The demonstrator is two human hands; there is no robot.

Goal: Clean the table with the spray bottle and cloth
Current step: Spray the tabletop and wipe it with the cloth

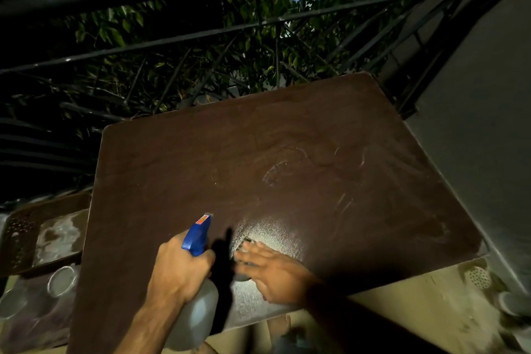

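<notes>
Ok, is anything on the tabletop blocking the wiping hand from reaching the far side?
Nothing visible: beyond the right hand, the brown tabletop is bare, showing only dust and smear marks up to its far edge.

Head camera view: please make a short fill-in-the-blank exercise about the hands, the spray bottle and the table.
1. The left hand holds the spray bottle, whose spray head is coloured ____.
2. The right hand lies flat on the ____ table.
3. Behind the table stands a dark metal ____ with green leaves beyond it.

Missing words: blue; brown; railing
</notes>
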